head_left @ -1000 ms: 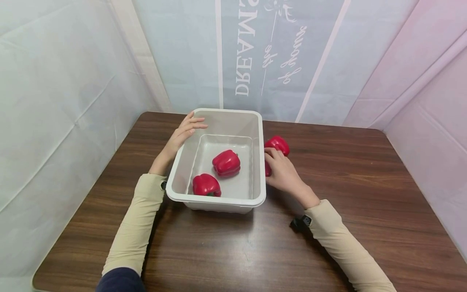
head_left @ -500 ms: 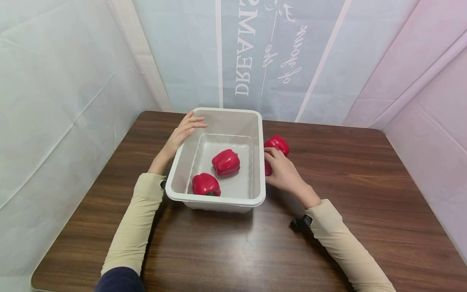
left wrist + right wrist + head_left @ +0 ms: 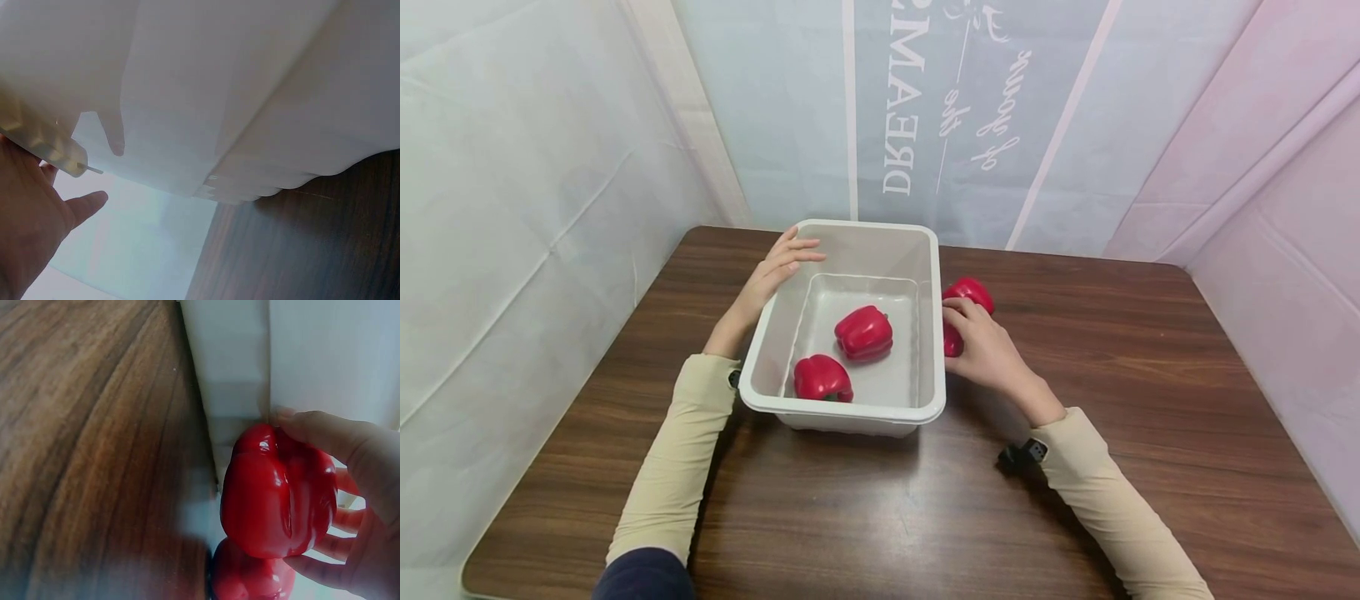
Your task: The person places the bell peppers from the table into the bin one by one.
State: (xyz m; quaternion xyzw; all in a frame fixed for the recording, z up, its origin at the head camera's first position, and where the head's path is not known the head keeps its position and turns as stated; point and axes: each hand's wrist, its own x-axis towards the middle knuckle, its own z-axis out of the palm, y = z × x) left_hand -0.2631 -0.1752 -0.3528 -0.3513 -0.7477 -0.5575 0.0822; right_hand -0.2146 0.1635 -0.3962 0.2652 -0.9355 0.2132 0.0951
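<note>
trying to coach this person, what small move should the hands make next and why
I'd judge the right hand should lift its glossy red bell pepper over the side of the light grey rectangular plastic tub: it grips that pepper just outside the tub, while a similar red pepper and another pepper lie inside.

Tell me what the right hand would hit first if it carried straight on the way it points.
Most likely the side wall of the grey tub, just ahead of the right hand and the red pepper it grips. Whether either touches that wall, I cannot tell.
</note>
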